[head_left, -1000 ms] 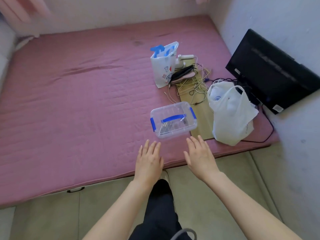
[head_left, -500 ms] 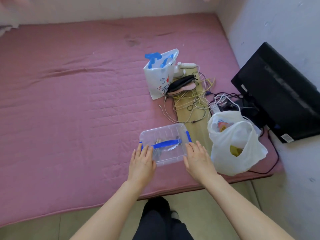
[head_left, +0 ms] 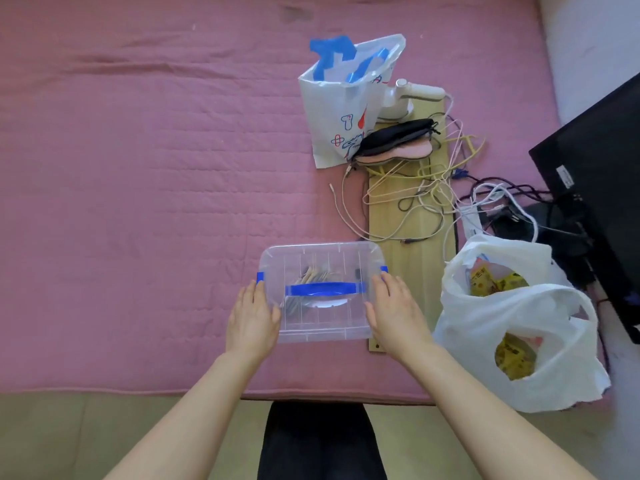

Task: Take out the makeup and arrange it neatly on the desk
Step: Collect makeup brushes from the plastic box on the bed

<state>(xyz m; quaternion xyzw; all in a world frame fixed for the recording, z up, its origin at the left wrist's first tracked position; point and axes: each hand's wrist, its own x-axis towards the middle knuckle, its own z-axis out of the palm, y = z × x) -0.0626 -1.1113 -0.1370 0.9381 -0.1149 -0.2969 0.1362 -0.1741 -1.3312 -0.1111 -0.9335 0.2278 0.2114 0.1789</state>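
Head view, looking down: clear lidded box (head_left: 322, 292) with blue handle (head_left: 323, 289) and blue side clips, lying on pink mattress (head_left: 138, 185), its right edge overlapping wooden board (head_left: 412, 251); contents only dimly visible through lid. Left hand (head_left: 252, 318) pressing against left end, right hand (head_left: 396, 311) against right end, fingers straight, not curled. White plastic bag (head_left: 512, 341) sitting just right of box; printed bag (head_left: 341, 109) and tangled cables (head_left: 429, 188) lying beyond.

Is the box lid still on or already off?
On. The lid covers the clear box, its blue handle lying flat across the top. The left hand and right hand rest against the box's sides.
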